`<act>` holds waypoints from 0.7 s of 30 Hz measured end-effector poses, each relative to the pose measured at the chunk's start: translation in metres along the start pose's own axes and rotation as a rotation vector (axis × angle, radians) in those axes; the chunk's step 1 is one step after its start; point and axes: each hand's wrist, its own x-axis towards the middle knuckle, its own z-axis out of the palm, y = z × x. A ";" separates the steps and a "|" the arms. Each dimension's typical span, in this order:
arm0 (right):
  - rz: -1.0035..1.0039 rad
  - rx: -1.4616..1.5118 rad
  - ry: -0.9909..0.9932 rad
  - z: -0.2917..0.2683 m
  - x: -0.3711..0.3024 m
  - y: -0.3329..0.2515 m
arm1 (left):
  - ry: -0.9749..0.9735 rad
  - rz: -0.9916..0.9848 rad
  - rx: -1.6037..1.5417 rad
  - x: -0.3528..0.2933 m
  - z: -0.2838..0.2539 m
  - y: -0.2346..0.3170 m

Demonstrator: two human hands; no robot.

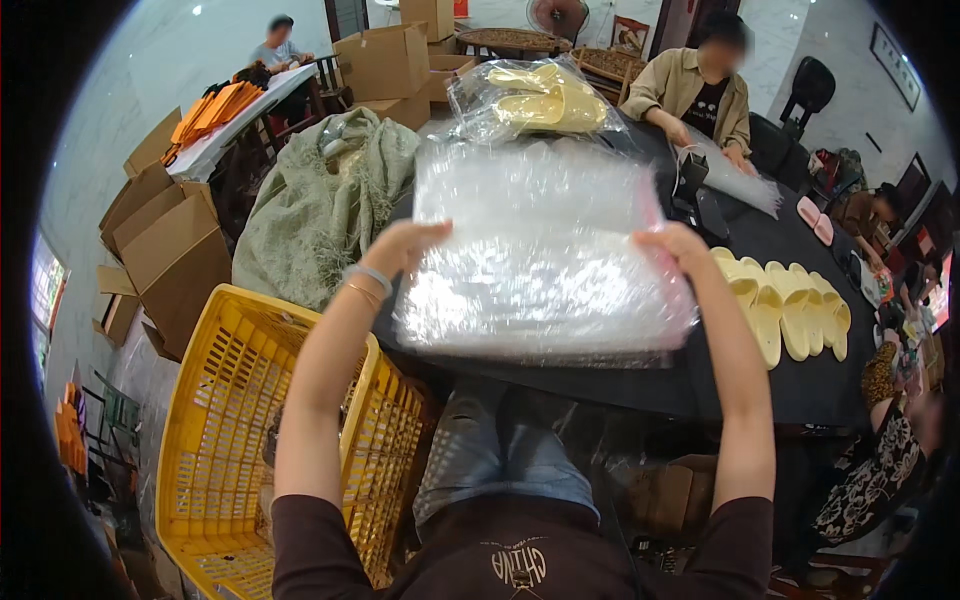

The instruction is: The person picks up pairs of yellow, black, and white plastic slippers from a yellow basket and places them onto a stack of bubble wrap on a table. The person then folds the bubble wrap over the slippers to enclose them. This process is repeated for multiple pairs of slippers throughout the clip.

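A thick stack of clear plastic bags (530,290) lies on the dark tabletop in front of me, glossy with reflections. My left hand (405,243) pinches it at the left side, thumb and fingers closed on the plastic. On the opposite side my right hand (675,246) grips the pinkish edge in the same way. How many bags each hand has hold of I cannot make out. Just beyond the stack, yellow slippers (550,108) rest in clear plastic. Several more yellow slippers (795,305) stand in a row to the right of my right hand.
A yellow plastic basket (230,440) stands at my left, with a green woven sack (320,205) behind it. Cardboard boxes (170,235) are farther left. Across the table (640,385), another person (700,90) handles clear plastic. Pink slippers (815,220) lie at the right.
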 end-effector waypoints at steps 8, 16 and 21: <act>-0.092 -0.111 0.304 0.034 0.027 0.082 | 0.035 0.106 -0.151 -0.013 0.027 -0.025; -0.184 -0.827 0.651 0.070 0.000 0.027 | 0.383 0.251 0.232 0.008 0.004 -0.051; -0.583 -0.881 0.621 0.090 0.004 0.008 | 0.542 0.729 0.569 -0.027 0.052 -0.016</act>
